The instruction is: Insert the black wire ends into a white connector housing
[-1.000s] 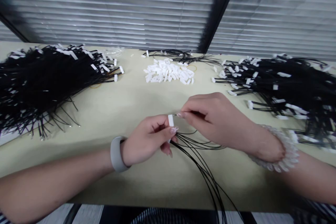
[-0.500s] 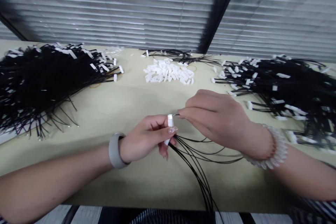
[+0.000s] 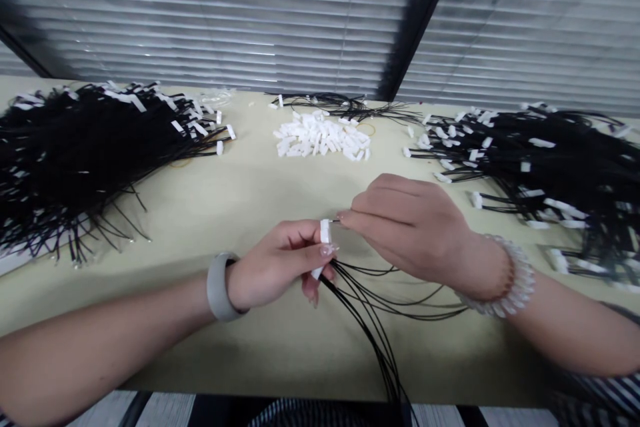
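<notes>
My left hand (image 3: 283, 263) pinches a white connector (image 3: 325, 231) between thumb and fingers, above the middle of the table. Several black wires (image 3: 373, 320) run from the connector's lower part toward the table's front edge and to the right. My right hand (image 3: 413, 227) is closed, its thumb and forefinger pinching the end of a thin black wire (image 3: 336, 220). The wire's tip meets the upper right side of the connector; how deep it sits cannot be made out.
Black wires with white connectors form a large pile at the left (image 3: 85, 153) and another at the right (image 3: 565, 167). Loose white connectors (image 3: 323, 137) lie at the back centre, with loose black wires (image 3: 345, 105) behind them. Window blinds (image 3: 225, 20) stand beyond the table.
My right hand and wrist have shifted slightly left, and the wires under them have moved a little. My left hand and the connector are almost unmoved.
</notes>
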### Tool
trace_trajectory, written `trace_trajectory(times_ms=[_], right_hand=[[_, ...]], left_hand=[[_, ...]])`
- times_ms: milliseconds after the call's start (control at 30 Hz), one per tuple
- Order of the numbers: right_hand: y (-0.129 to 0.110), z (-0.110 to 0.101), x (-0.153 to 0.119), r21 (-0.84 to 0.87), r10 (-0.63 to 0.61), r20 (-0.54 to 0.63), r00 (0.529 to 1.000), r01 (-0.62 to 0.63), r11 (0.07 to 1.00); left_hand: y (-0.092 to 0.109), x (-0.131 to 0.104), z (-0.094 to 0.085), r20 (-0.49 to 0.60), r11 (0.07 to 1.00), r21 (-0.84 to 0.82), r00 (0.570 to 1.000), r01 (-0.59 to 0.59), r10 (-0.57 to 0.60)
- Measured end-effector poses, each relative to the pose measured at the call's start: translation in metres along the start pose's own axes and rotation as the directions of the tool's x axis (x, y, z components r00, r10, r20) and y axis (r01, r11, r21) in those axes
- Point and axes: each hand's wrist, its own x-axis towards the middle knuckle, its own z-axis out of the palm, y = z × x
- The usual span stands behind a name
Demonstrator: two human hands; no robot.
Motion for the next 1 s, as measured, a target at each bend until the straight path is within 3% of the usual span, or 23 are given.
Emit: trace_trajectory(times_ms=[267, 400, 500, 567, 667, 700, 767, 867, 1000], right_hand=[[0.0, -0.001, 0.001, 0.003, -0.147, 0.009, 0.989, 0.147, 0.989], [0.0, 0.002, 0.004, 0.054, -0.11, 0.052, 0.993, 0.107, 0.993], [0.007, 0.0, 0.005, 0.135, 0.029, 0.082, 0.996, -0.04, 0.99], [0.011, -0.007, 0.004, 0.175, 0.181, 0.029, 0.983, -0.183, 0.967], [0.01, -0.023, 0.0, 0.21, 0.442, -0.12, 0.889, -0.412, 0.887], [0.007, -0.028, -0.002, 0.247, 0.504, -0.11, 0.857, -0.467, 0.849], [-0.002, -0.032, -0.007, 0.33, 0.539, 0.056, 0.841, -0.525, 0.785], [-0.017, -0.025, -0.014, 0.371, 0.437, 0.344, 0.831, -0.548, 0.75], [-0.028, -0.011, -0.019, 0.387, 0.45, 0.403, 0.797, -0.594, 0.705]], left_hand=[[0.006, 0.001, -0.001, 0.021, 0.992, 0.075, 0.995, 0.1, -0.102], [0.006, 0.001, -0.001, 0.04, 0.989, 0.119, 0.994, 0.091, -0.097], [0.005, 0.001, 0.0, 0.01, 0.994, 0.107, 0.999, 0.034, -0.035], [0.003, 0.002, 0.001, -0.035, 0.995, 0.098, 0.999, -0.009, 0.013], [0.002, 0.004, 0.001, -0.108, 0.994, 0.091, 0.991, -0.068, 0.077], [0.001, 0.004, 0.001, -0.127, 0.992, 0.091, 0.988, -0.081, 0.093], [0.0, 0.005, 0.001, -0.151, 0.991, 0.092, 0.982, -0.1, 0.113], [-0.001, 0.005, 0.002, -0.169, 0.987, 0.104, 0.975, -0.124, 0.141], [-0.001, 0.003, 0.002, -0.198, 0.982, 0.118, 0.966, -0.147, 0.169]])
